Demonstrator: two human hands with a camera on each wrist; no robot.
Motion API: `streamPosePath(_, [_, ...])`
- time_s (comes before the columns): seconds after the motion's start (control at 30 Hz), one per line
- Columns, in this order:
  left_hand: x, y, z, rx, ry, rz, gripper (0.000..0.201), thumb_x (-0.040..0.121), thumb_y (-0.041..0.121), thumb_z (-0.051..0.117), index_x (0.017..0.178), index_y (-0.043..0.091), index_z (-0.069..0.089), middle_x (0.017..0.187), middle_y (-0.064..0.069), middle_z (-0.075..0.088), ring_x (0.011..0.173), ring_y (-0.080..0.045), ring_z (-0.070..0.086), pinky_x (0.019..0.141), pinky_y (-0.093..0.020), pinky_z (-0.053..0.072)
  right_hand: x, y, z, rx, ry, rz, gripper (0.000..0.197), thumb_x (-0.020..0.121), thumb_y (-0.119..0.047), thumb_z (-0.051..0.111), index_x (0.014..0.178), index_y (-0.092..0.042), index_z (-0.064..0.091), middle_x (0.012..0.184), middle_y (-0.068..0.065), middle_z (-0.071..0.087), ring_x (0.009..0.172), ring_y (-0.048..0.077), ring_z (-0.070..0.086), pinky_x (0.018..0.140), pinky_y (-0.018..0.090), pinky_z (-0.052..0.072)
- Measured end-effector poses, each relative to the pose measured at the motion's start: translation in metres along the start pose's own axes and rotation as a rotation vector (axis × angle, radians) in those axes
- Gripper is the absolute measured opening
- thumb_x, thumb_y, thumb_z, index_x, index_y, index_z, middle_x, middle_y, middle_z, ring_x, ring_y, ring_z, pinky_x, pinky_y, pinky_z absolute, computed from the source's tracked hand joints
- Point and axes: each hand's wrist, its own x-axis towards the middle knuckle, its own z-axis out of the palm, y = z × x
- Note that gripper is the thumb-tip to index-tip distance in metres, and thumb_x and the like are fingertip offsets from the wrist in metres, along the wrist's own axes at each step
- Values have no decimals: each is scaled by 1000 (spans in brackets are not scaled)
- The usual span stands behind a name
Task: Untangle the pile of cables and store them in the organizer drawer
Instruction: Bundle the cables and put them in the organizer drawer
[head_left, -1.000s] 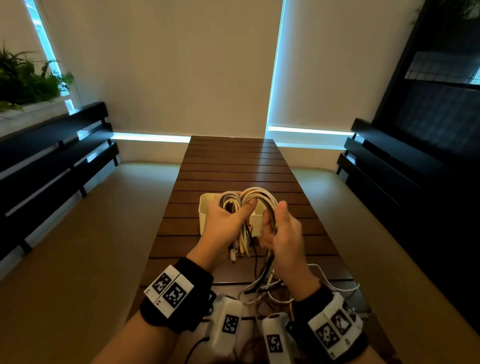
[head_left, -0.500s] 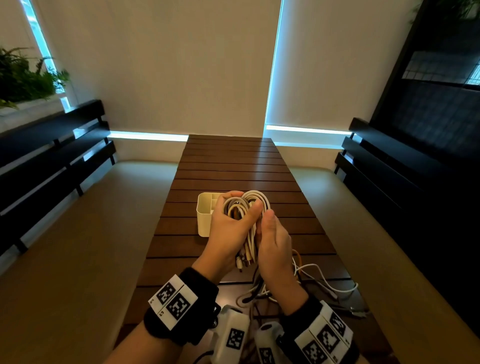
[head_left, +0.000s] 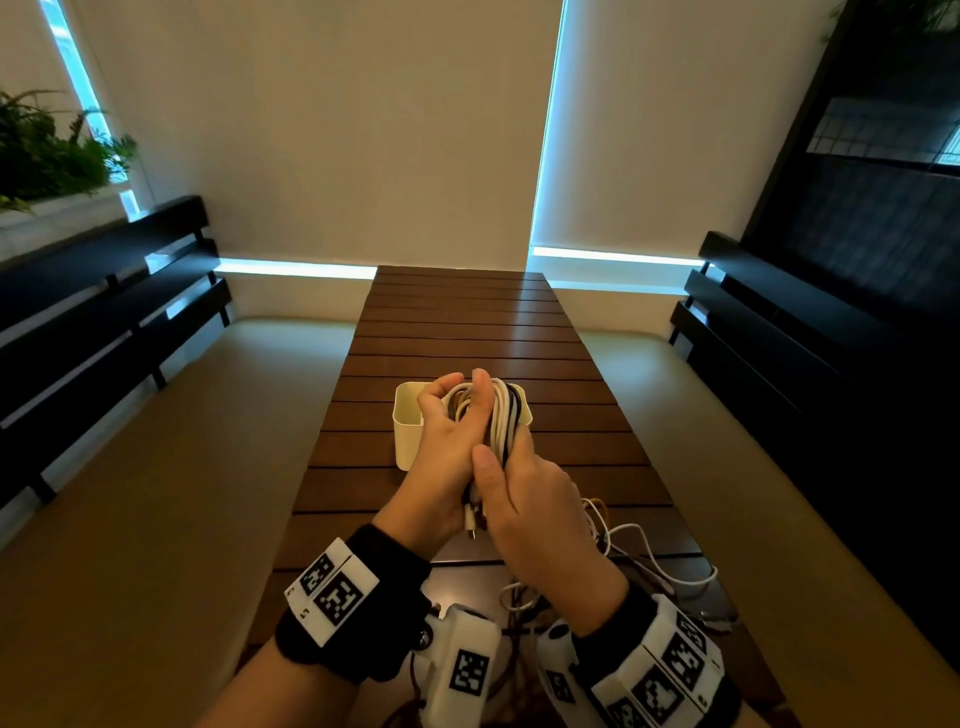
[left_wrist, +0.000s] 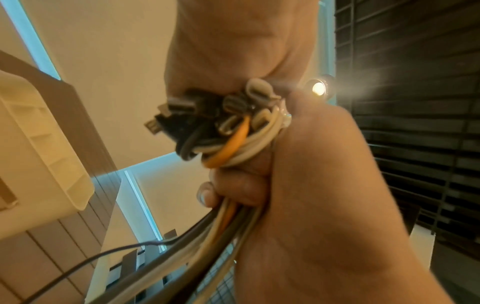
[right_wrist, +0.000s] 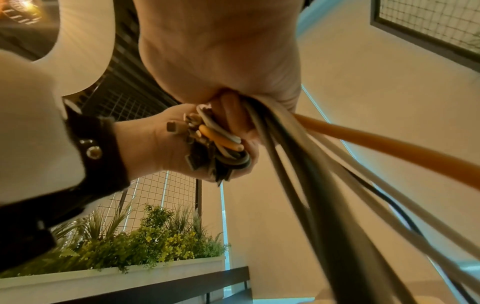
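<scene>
A coiled bundle of white, black and orange cables (head_left: 503, 410) is held up just above the white organizer box (head_left: 404, 415) on the slatted wooden table (head_left: 467, 322). My left hand (head_left: 447, 441) grips the coil's upper part, thumb over the loops. My right hand (head_left: 524, 493) grips the lower part, where connector ends (head_left: 471, 519) stick out. In the left wrist view the connector ends (left_wrist: 207, 115) and loops sit between both palms, beside the organizer box (left_wrist: 39, 154). In the right wrist view, cables (right_wrist: 337, 185) trail down from my right fist.
Loose white and orange cable lengths (head_left: 649, 551) lie on the table's near right part, still joined to the bundle. Dark benches (head_left: 104, 312) flank both sides. A planter with greenery (head_left: 47, 156) stands at the far left.
The coil has been squeezed narrower and brought closer to me. My right hand moved from the coil's side to close round its lower part; the left thumb now lies over the loops.
</scene>
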Motion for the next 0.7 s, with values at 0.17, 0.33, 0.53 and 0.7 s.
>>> streamPosePath(0.17, [-1, 6, -3, 52, -22, -42, 54, 78, 54, 49, 121, 26, 33, 100, 1, 54, 86, -10, 60, 66, -20, 55, 0, -12, -8, -113, -133, -2, 41, 76, -50, 31, 102, -18, 34, 73, -7, 46, 62, 13, 45, 58, 25, 35])
streamPosePath(0.33, [1, -2, -11, 132, -23, -74, 78, 66, 0, 79, 126, 24, 35, 110, -9, 58, 91, -19, 62, 65, -25, 56, -1, -21, -13, -281, -245, -8, 34, 75, -48, 30, 89, -18, 37, 66, -7, 37, 65, 15, 43, 60, 27, 31])
streamPosePath(0.53, [3, -17, -13, 95, -77, -152, 97, 44, 10, 90, 126, 27, 40, 117, -11, 58, 101, -25, 62, 76, -32, 54, -5, -22, -14, -433, -321, -40, 39, 89, -43, 39, 109, -15, 57, 101, 5, 64, 87, 24, 58, 65, 29, 32])
streamPosePath(0.7, [5, -22, -15, 71, -98, -106, 43, 69, 11, 80, 107, 20, 63, 92, -7, 65, 82, -20, 63, 77, -35, 53, -4, -21, -12, -419, -336, -42, 33, 88, -39, 41, 105, -13, 53, 94, 6, 63, 82, 24, 60, 63, 29, 33])
